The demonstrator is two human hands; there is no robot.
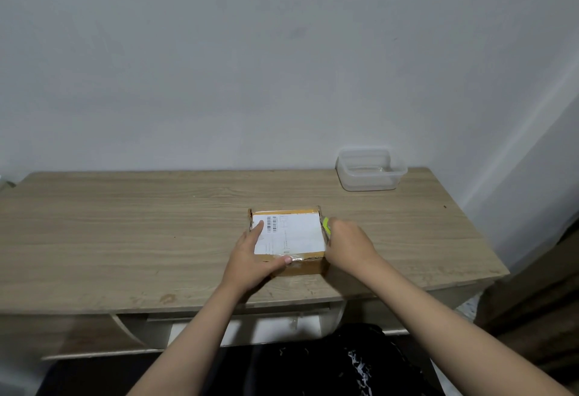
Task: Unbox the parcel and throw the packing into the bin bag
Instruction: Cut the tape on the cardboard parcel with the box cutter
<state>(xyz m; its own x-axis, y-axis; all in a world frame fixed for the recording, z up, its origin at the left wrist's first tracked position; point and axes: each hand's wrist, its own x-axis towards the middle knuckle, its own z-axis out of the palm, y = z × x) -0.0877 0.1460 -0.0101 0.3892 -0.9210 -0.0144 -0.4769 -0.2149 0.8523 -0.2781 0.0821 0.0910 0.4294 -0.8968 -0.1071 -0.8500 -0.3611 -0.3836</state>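
- Black bin bag (329,364), flecked with white paper shreds, lies lowest in view, below the tabletop's near edge and under both forearms.
- Left hand (250,258) rests spread on the parcel (289,239): its fingers (258,228) lie flat on the white shipping label (291,234), while the thumb presses the taped near edge.
- Right hand (351,245) is curled closed around a yellow-green cutter (326,226), whose tip pokes out past the fingers and touches the parcel's right edge; the blade itself is too small to make out.
- That parcel, a low brown cardboard box, sits flat on the tabletop (125,232) between the two hands, lid closed, with clear tape shining along the side beneath the left thumb.
- A barcode is printed on the label just beyond the left fingertips.
- Well beyond the right hand's fingers, near the tabletop's far right corner, stands a clear plastic container (369,170) without a lid.
- Behind everything rises a plain pale wall (282,51).
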